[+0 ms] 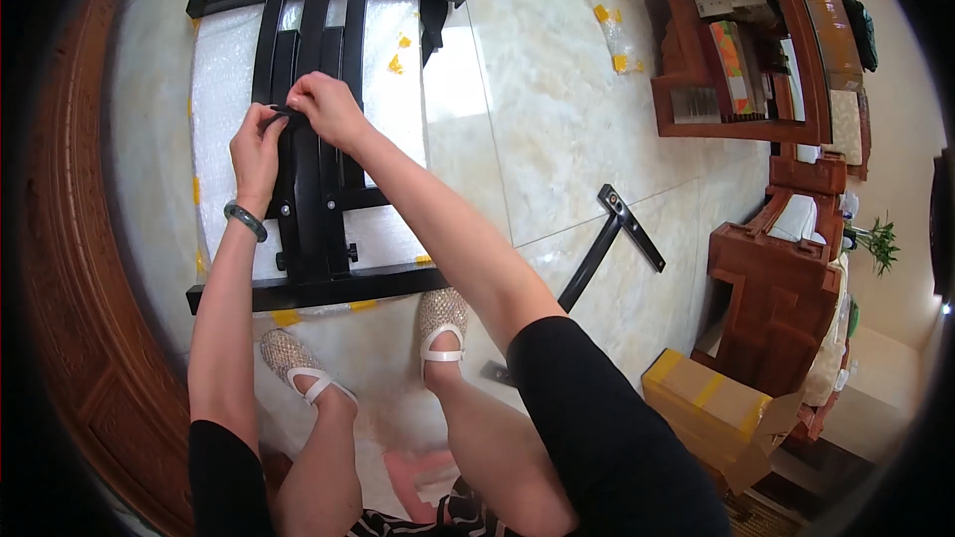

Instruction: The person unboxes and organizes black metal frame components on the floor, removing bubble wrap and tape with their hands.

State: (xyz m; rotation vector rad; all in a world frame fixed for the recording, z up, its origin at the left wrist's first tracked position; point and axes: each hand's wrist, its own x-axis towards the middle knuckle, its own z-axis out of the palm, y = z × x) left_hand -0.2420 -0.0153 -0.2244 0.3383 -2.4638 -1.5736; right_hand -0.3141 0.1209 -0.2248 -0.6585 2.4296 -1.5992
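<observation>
A folded black metal frame (316,174) lies on a flat panel wrapped in white bubble wrap (221,80), held with bits of yellow tape. Over the frame's middle bars, my left hand (255,157) pinches a small black piece (281,110) between thumb and fingers. Right beside it is my right hand (326,107), its fingers closed at the other end of that piece. What the right fingertips grip is too small to make out. Nearer to me, a dark knob (352,253) sticks out at the side of the bars.
On the tiled floor to the right lies a black angled metal bar (594,259), partly behind my right arm. A taped cardboard box (708,406) and wooden furniture (771,288) stand at the right. Loose bubble wrap (619,30) lies beyond; my shoes (443,323) are close to the frame.
</observation>
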